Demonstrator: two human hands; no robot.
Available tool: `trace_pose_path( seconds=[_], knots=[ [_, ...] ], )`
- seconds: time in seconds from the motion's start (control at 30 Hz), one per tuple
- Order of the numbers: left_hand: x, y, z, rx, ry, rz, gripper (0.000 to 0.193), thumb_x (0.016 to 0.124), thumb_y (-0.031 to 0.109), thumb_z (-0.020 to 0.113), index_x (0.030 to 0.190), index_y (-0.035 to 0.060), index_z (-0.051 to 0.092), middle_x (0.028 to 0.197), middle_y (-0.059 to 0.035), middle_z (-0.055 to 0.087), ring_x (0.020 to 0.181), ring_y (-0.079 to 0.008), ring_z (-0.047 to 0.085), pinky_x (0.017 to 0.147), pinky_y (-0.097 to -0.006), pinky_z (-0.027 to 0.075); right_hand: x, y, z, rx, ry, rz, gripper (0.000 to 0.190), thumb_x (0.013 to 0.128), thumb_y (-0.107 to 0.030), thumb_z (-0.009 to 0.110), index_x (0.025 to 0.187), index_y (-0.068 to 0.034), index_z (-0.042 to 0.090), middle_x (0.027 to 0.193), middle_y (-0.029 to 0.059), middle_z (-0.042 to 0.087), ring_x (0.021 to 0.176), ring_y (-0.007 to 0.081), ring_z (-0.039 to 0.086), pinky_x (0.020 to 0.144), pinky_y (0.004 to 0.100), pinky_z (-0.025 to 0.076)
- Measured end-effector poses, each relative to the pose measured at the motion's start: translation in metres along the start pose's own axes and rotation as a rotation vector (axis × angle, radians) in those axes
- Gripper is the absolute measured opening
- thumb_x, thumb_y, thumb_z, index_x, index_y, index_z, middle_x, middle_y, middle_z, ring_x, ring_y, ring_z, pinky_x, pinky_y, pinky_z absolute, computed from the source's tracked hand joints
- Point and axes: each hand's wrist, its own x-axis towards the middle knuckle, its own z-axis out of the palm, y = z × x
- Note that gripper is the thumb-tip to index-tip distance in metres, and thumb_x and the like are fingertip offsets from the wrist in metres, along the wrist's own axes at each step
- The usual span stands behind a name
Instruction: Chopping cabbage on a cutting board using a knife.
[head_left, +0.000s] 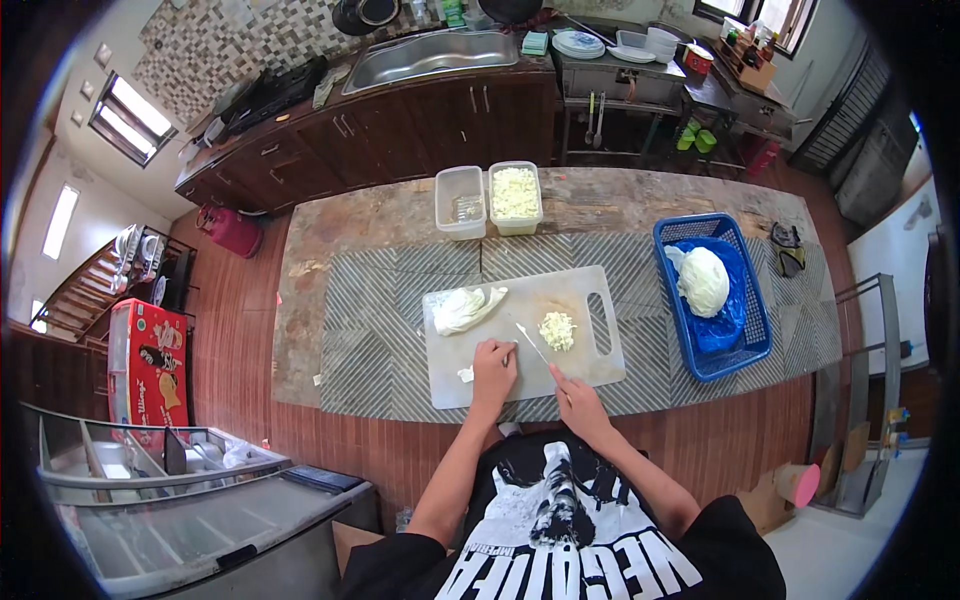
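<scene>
My right hand grips the handle of a kitchen knife, its blade slanting away to the left over a white plastic cutting board. A pale bit clings near the blade's tip. My left hand rests on the board left of the knife with bent fingers; a tiny white bit shows at the fingertips, and I cannot tell whether it is held. Beyond that hand lies a cabbage chunk. Chopped cabbage forms a small pile right of the blade. A cabbage scrap sits beside my left wrist.
Across the table stand a plastic container with little in it and another full of chopped cabbage. At the right, a blue basket holds a whole cabbage on a blue plastic bag.
</scene>
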Motion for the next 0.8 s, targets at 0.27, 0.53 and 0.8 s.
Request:
trace_pose_path(
  seconds=[0.27,0.53,0.8],
  knots=[
    [-0.007,0.006,0.003,-0.083,0.084,-0.208,0.009,0.084,0.001,0.073,0.093,0.0005,0.076,0.077,-0.0158,0.067,0.071,-0.0313,0.065,0.068,-0.0398,0.052,-0.012,-0.003,-0.004,0.125,-0.02,-0.074,0.053,0.097,-0.006,0.059,0.15,-0.01,0.052,0.08,0.022,0.061,0.077,0.0419,0.062,0.071,0.0499,0.05],
    [-0.007,0.009,0.002,-0.125,0.068,-0.306,0.01,0.086,0.004,0.073,0.094,-0.0014,0.075,0.086,-0.0166,0.073,0.078,-0.0309,0.07,0.072,-0.039,0.056,-0.006,0.002,0.006,0.093,-0.015,-0.098,0.053,0.098,-0.007,0.058,0.15,-0.012,0.053,0.082,0.0216,0.061,0.075,0.042,0.062,0.07,0.0498,0.051],
    [-0.008,0.013,0.001,0.031,0.094,-0.211,0.011,0.088,0.005,0.073,0.096,-0.0016,0.077,0.082,-0.0177,0.074,0.07,-0.026,0.073,0.066,-0.034,0.057,-0.001,0.003,0.013,0.098,0.044,-0.048,0.052,0.099,-0.008,0.057,0.151,-0.013,0.052,0.082,0.0215,0.06,0.074,0.0427,0.061,0.07,0.0495,0.051]
  ],
)
